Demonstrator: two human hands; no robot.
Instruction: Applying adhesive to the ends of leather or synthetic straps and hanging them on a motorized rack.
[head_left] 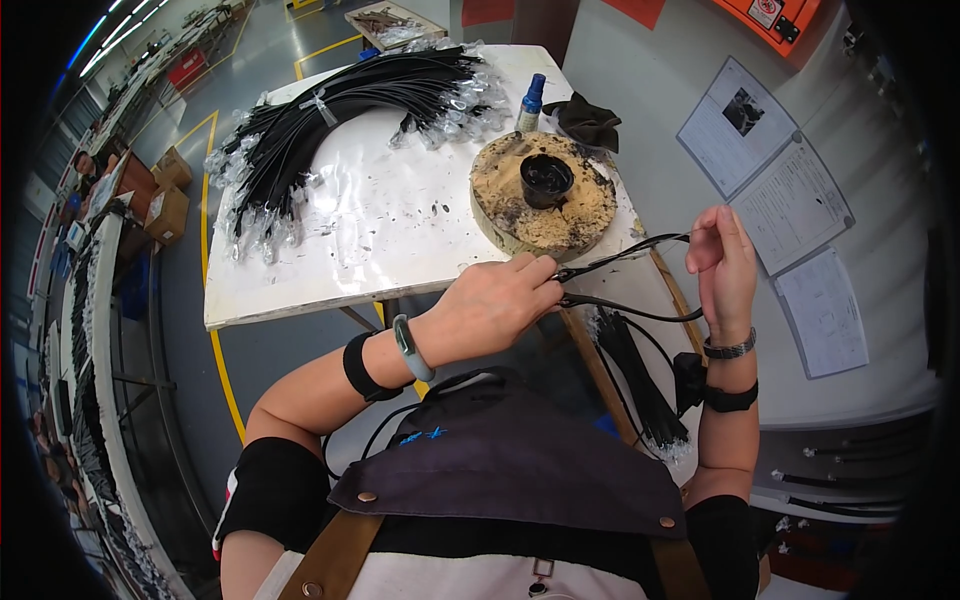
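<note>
head view: the left hand (495, 300) is pinching, grip closed, the ends of thin black flexible cables (620, 308) just past the near edge of the white sheet-covered table (300, 290); the right hand (725, 265), fingers loosely curled, is steadying the far stretch, though how firmly cannot be told. the cables are looking light, limp and likely springy, best taken near the ends. a round sawdust-crusted block with a black pot (546, 180) is standing nearby.

the left hand (495, 305) covers the ends of the thin black cables (625, 255) it pinches, so their tips cannot be told. below the right hand (722, 270), the cable bundle (640, 385) is partly hidden by the dark apron (510, 460).
</note>
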